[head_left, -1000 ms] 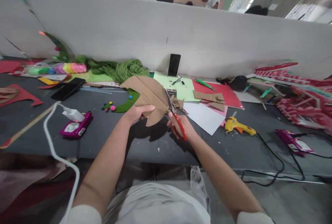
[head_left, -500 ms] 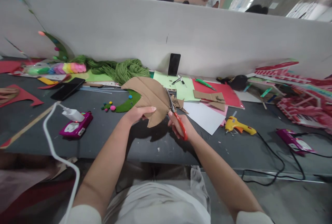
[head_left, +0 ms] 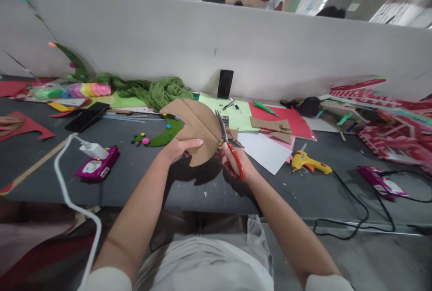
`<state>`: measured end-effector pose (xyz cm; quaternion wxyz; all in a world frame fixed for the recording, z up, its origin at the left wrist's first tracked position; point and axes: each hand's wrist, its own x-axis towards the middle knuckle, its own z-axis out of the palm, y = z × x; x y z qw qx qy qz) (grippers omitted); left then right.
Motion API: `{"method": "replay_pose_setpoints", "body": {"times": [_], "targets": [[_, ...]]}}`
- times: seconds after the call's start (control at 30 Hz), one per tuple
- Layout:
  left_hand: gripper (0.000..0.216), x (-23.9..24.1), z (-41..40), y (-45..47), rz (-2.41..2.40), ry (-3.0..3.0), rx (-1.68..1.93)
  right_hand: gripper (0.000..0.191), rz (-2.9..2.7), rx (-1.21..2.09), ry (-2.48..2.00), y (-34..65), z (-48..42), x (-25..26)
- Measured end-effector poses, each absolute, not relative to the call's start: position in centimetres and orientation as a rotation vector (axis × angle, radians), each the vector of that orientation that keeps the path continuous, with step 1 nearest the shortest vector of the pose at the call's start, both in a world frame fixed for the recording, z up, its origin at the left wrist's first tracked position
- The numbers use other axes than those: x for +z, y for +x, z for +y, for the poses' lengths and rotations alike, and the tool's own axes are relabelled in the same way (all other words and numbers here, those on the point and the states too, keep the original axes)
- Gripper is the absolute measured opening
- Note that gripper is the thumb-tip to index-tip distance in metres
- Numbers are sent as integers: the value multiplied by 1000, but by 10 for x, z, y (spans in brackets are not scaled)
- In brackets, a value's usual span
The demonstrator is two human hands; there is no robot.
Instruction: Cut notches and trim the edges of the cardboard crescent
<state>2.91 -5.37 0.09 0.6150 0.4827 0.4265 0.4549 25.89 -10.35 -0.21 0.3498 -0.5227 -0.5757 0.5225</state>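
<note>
My left hand (head_left: 180, 148) is closed on a brown cardboard crescent (head_left: 199, 129), thumb on top and fingers hidden beneath. The piece is held above the dark table, its curved outer edge toward the right. In my right hand (head_left: 234, 161) is a pair of scissors (head_left: 232, 151) with red handles, blades pointing up and away along the cardboard's right edge. Whether the blades touch the cardboard I cannot tell. Behind the cardboard lies a green felt crescent (head_left: 164, 136) with small pom-poms. Cut cardboard scraps (head_left: 234, 136) lie just beyond the scissors.
A yellow glue gun (head_left: 308, 162) with a black cord lies right. White paper (head_left: 265, 151) and a green cutter (head_left: 266, 109) lie behind. A phone (head_left: 225, 84) leans on the partition. Green yarn (head_left: 170, 92) and a purple power strip (head_left: 98, 165) are left. Another person's hand (head_left: 9, 123) rests far left.
My right hand and the scissors have shifted slightly away from the cardboard's edge, with the blades a little clear of where they overlapped it. The cardboard stays in my left hand.
</note>
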Motion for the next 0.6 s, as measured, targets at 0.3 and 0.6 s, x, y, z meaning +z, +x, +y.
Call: {"method": "replay_pose_setpoints", "body": {"times": [0.3, 0.6], "targets": [[31, -3, -45, 29, 1063, 1159, 1225, 71, -1460, 1442, -1314, 254, -104, -8], [35, -7, -42, 28, 1127, 1150, 1325, 74, -1468, 1455, -1334, 255, -104, -10]]}}
